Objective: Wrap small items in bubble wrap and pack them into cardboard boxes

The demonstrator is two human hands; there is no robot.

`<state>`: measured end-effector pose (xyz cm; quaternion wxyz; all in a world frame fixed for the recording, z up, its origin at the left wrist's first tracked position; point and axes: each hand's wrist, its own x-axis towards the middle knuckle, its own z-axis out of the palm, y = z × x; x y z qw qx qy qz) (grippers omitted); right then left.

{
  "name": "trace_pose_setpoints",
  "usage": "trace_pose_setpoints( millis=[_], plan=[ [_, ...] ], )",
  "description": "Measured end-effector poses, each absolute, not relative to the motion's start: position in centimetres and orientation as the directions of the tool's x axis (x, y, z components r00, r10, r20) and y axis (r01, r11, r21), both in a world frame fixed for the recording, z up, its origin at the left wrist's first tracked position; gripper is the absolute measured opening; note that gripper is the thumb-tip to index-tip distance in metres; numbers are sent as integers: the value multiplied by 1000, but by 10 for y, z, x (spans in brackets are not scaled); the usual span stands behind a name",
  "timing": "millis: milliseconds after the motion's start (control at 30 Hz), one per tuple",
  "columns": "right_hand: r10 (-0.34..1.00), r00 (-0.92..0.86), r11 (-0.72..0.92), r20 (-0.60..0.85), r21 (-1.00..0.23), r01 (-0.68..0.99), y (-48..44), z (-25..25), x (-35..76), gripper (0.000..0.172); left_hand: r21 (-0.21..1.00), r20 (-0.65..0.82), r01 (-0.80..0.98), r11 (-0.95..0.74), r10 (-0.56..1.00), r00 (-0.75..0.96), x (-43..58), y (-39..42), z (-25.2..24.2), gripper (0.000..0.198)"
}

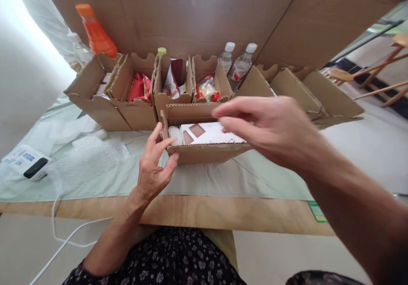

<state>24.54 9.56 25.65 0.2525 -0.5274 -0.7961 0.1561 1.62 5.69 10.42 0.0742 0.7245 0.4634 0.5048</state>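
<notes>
A narrow cardboard box point(210, 153) stands near the middle of the table. Inside it lies a white box with brown squares point(208, 132), with a clear plastic-wrapped piece point(176, 135) at its left end. My left hand point(156, 161) grips the left corner of the cardboard box, thumb against the front wall and a fingertip at the rim. Over the right part of the same box hovers my right hand point(264, 127), slightly blurred, its fingers stretched out with nothing visible in them. It covers that end of the box.
Behind stands a row of cardboard bins point(130, 115), some with red snack packets point(140, 88). An orange bottle point(97, 34) and clear bottles point(241, 66) rise behind them, before a tall cardboard panel point(191, 17). Bubble wrap point(86, 161) and a white device point(27, 161) lie left.
</notes>
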Motion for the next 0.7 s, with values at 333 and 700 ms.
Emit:
trace_pose_setpoints(
  millis=[333, 700],
  plan=[
    [964, 103, 167, 247, -857, 488, 56, 100, 337, 62, 900, 329, 303, -313, 944, 0, 30, 52, 62, 76],
    [907, 105, 291, 408, -788, 543, -9, 130, 277, 39, 941, 262, 230, -247, 964, -39, 14, 7, 111, 67]
  ],
)
